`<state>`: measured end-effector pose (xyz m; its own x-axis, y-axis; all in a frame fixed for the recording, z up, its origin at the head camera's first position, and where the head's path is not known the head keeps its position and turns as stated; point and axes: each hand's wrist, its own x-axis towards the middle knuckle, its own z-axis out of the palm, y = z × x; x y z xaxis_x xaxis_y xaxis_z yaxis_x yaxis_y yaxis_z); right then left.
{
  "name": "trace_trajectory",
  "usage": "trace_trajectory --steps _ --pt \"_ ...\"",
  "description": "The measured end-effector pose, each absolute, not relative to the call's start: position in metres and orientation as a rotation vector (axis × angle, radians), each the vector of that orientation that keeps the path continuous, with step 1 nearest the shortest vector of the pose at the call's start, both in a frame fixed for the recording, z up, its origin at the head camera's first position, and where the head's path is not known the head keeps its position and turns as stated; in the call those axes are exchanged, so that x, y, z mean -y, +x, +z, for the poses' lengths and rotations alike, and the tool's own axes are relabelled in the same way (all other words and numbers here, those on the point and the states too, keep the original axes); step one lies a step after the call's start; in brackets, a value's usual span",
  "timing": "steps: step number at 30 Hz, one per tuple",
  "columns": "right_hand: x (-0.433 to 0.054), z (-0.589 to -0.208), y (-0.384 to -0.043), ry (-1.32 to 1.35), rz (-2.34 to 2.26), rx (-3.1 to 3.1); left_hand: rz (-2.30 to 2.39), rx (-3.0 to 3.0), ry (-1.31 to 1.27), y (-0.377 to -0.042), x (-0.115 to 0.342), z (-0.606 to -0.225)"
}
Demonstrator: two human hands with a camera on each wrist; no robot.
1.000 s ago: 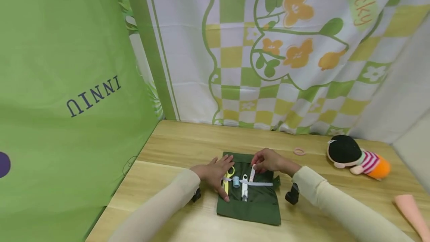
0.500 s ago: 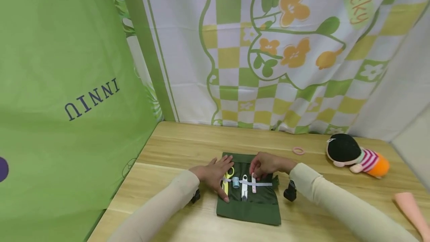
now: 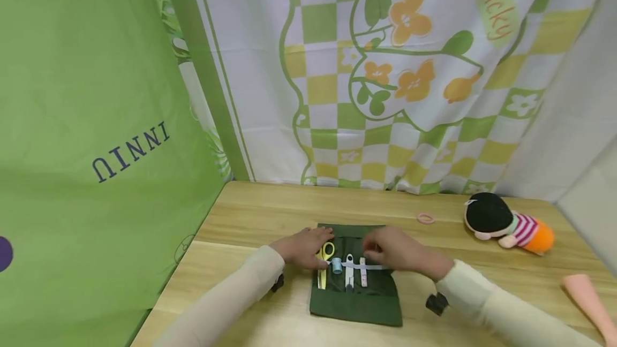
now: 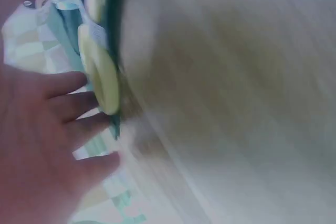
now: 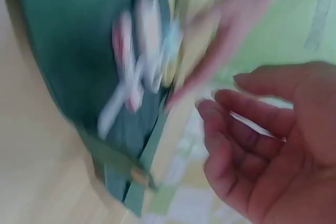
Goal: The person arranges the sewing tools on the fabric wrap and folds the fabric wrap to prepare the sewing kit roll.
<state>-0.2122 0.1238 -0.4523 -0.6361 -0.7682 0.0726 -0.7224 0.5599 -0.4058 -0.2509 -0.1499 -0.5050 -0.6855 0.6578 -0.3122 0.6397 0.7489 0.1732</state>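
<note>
A dark green fabric sewing pouch lies unfolded on the table. Its white elastic band crosses yellow scissors, a light blue thread spool, a slim white tool with a looped top and a narrow white strip with pink marks. My left hand rests at the pouch's upper left edge, fingers extended beside the scissors' handle. Above the pouch's right side hovers my right hand, fingers loosely bent; in the right wrist view nothing is between them.
On the wooden table, a pink ring and a plush doll lie to the right. A peach-coloured tapered object is at the right edge. Patterned curtains hang behind and a green one at left.
My right hand has slid the white strip down under the band, let go of it and lifted away to the right. My left thumb has moved up from the pouch's lower left towards the scissors.
</note>
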Motion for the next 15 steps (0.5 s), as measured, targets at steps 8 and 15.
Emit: trace_trajectory --steps 8,15 --pt "-0.172 -0.483 -0.107 -1.479 -0.422 -2.541 -0.130 -2.684 1.117 -0.269 0.157 -0.499" --pt "-0.191 -0.513 -0.085 -1.526 -0.201 -2.649 -0.069 -2.668 1.218 -0.281 0.159 -0.506"
